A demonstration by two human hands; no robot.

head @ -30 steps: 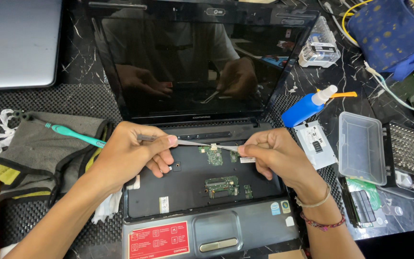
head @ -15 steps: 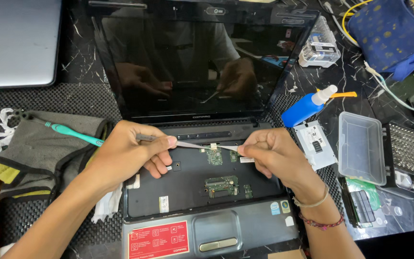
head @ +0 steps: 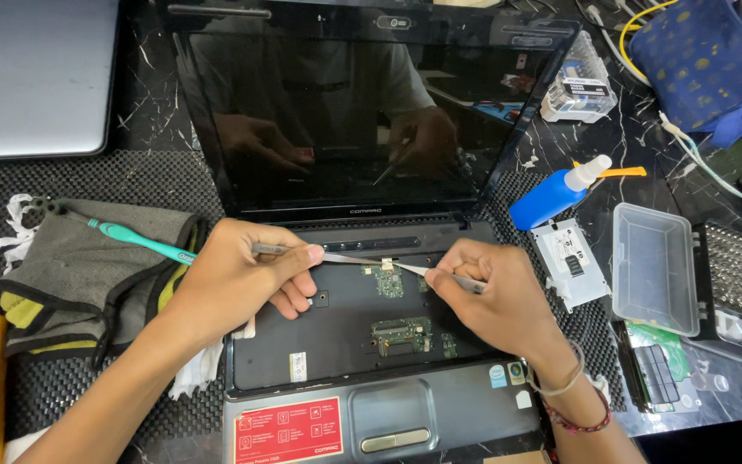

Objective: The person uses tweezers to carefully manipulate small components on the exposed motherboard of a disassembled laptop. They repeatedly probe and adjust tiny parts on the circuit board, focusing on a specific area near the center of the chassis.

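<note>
Fingers of left hand (head: 242, 279) and right hand (head: 495, 301) each pinch tweezers (head: 345, 257), tips converging on small connector (head: 386, 265) inside keyboardless laptop (head: 362, 344) for fine, steady control.

Over the laptop's open keyboard bay (head: 345, 335) bare room lay toward the palm rest, while the upright screen (head: 362, 112) blocked the far side, the left hand (head: 238, 279) and right hand (head: 491, 301) flanked it, and the blue bottle (head: 551, 196) and clear tray (head: 656, 266) crowded the right.
</note>
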